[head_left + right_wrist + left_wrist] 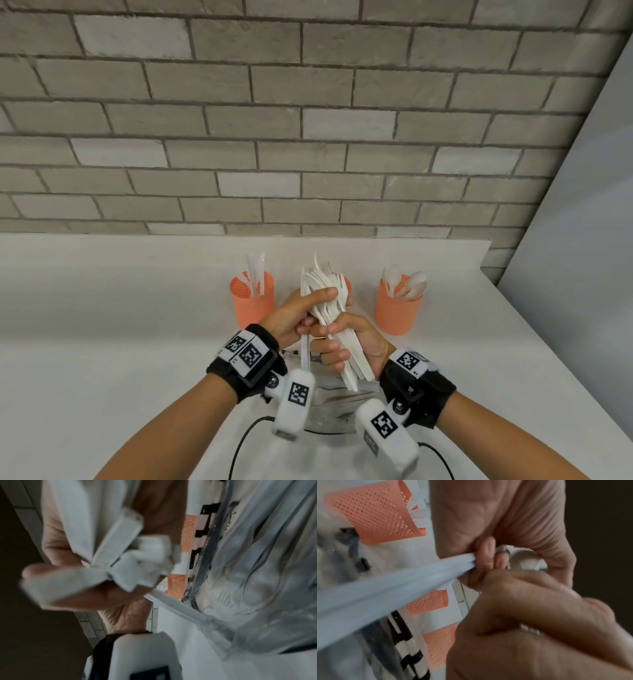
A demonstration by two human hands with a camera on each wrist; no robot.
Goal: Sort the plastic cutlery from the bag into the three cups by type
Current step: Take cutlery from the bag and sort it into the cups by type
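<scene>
A bundle of white plastic cutlery (329,301) stands upright above the table, fork tines and spoon bowls at the top. My left hand (308,311) grips its upper part, thumb across the front, and also pinches a few knives (305,353) that hang down. My right hand (337,346) is curled round the bundle's handles (126,555) lower down. Three orange perforated cups stand behind: the left cup (252,305) holds knives, the right cup (397,311) holds spoons, and the middle cup (348,284) is mostly hidden by the bundle. The clear bag (337,407) lies under my wrists.
The cups stand on a white table (120,325) that ends at a grey brick wall (308,137). The table's right edge runs diagonally beside a pale panel (582,274). Black cables (239,445) loop near the front edge.
</scene>
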